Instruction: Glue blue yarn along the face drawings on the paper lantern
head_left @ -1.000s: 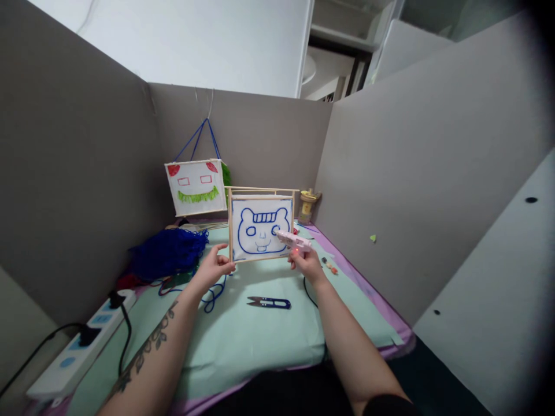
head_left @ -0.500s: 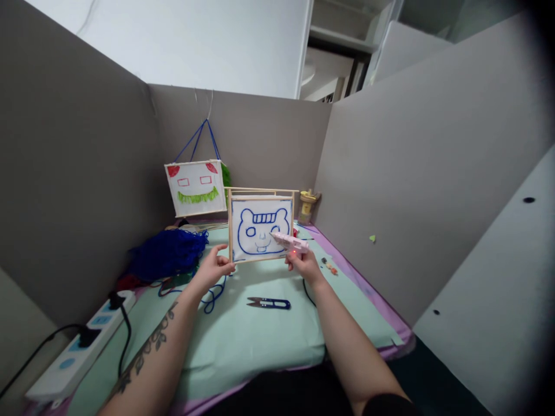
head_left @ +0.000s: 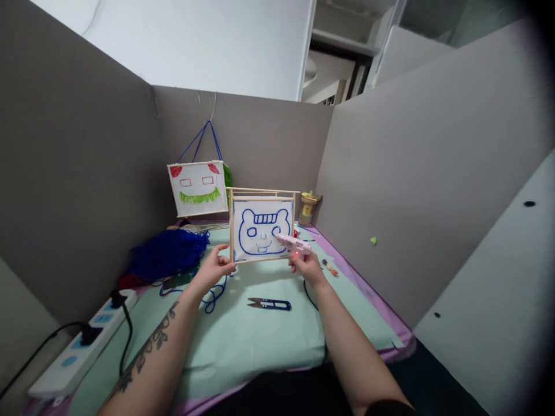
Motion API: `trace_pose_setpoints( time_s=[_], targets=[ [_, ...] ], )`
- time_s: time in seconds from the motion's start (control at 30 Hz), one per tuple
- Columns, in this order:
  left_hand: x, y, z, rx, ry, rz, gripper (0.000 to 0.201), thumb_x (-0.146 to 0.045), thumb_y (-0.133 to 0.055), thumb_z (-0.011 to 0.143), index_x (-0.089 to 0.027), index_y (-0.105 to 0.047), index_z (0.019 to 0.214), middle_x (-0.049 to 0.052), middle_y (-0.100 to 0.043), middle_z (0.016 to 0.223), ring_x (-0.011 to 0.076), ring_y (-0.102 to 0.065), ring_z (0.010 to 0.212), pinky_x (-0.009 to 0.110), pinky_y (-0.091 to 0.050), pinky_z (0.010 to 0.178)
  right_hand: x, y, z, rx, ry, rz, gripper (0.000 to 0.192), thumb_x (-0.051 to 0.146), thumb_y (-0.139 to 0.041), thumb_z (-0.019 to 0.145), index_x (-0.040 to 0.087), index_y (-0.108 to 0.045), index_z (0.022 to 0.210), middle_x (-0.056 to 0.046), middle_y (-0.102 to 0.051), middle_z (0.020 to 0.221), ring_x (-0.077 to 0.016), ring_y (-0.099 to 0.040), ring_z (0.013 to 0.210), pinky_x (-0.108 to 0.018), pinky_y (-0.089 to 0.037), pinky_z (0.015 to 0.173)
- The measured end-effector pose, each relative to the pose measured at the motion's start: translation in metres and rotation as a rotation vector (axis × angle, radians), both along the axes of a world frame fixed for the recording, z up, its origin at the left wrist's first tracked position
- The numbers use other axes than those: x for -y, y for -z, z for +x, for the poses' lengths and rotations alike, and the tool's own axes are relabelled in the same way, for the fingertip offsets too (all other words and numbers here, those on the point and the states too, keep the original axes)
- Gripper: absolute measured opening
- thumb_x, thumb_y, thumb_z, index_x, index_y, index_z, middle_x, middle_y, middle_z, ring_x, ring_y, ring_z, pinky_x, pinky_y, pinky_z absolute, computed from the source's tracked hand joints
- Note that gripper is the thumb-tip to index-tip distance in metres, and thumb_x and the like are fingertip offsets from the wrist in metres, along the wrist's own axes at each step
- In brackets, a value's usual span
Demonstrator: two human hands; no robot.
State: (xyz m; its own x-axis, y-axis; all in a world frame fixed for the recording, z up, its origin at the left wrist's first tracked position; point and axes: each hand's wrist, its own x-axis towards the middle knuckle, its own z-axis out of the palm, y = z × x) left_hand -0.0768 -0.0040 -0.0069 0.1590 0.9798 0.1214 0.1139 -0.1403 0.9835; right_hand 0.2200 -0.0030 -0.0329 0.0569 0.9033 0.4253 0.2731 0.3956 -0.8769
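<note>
A wooden-stick frame with a white panel [head_left: 261, 229] bearing a blue yarn bear face stands upright on the mint table cover [head_left: 243, 341]. My left hand [head_left: 213, 269] grips the frame's lower left corner. My right hand [head_left: 307, 266] holds a small pink glue gun [head_left: 293, 244] with a red light lit; its nozzle points at the panel's right side, near the bear's eye.
A finished white lantern [head_left: 198, 188] with a red and green face hangs at the back on blue cord. A blue yarn pile [head_left: 167, 253] lies left, thread snips [head_left: 269, 303] in the middle, a power strip [head_left: 82, 345] at the near left. Grey partition walls enclose the desk.
The glue gun's nozzle has shifted slightly left and down along the panel's right side. The left hand and the frame have stayed put; the view has nudged a little.
</note>
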Motion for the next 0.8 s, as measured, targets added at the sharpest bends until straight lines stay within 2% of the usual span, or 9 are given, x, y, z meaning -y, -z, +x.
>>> trace_pose_setpoints(
  time_s=[0.6,0.8],
  targets=[
    [0.0026,-0.0022,0.0009,-0.005,0.007,0.005,0.078,-0.028,-0.072,0.063,-0.012,-0.032,0.128,-0.006,-0.055,0.060,0.0167,-0.064,0.064,0.028,-0.050,0.061,-0.0008,0.0010,-0.0018,0.012,0.017,-0.006,0.038,0.046,-0.060,0.075,0.013,-0.068,0.091,-0.001,-0.063,0.055,-0.0121,-0.055,0.042,-0.024,-0.049,0.045],
    [0.0029,-0.0028,0.0014,0.007,0.000,-0.013,0.079,-0.027,-0.073,0.062,-0.013,-0.033,0.128,-0.007,-0.055,0.060,0.0161,-0.063,0.063,0.027,-0.050,0.061,0.0030,-0.0018,-0.0034,-0.042,-0.029,0.016,0.035,0.045,-0.060,0.074,0.014,-0.067,0.088,-0.002,-0.063,0.056,-0.0125,-0.055,0.043,-0.025,-0.050,0.045]
  ],
)
